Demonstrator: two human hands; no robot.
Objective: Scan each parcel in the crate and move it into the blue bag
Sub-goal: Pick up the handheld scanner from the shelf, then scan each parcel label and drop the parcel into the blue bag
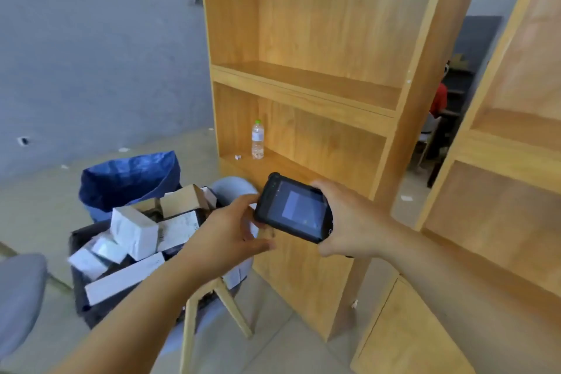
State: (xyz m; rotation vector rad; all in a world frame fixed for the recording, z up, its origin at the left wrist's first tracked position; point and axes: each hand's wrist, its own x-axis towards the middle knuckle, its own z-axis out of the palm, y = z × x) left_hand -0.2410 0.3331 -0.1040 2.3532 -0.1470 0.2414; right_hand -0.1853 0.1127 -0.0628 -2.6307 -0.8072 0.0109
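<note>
A black handheld scanner (299,211) with a lit screen is held level in front of the wooden shelf. My right hand (349,222) grips its right end. My left hand (230,228) is at its left end, with fingers on the top corner and the thumb curled below. A sliver of white shows in that hand's gap, and I cannot tell what it is. The dark crate (79,240) sits on a chair at lower left, heaped with several white and brown parcels (133,229). The open blue bag (127,181) stands just behind the crate.
A tall wooden shelf unit (318,82) stands straight ahead, with a water bottle (257,140) on its lower board. More wooden shelving (510,179) is at right. A grey chair seat (18,291) is at far left. A person sits in the back room.
</note>
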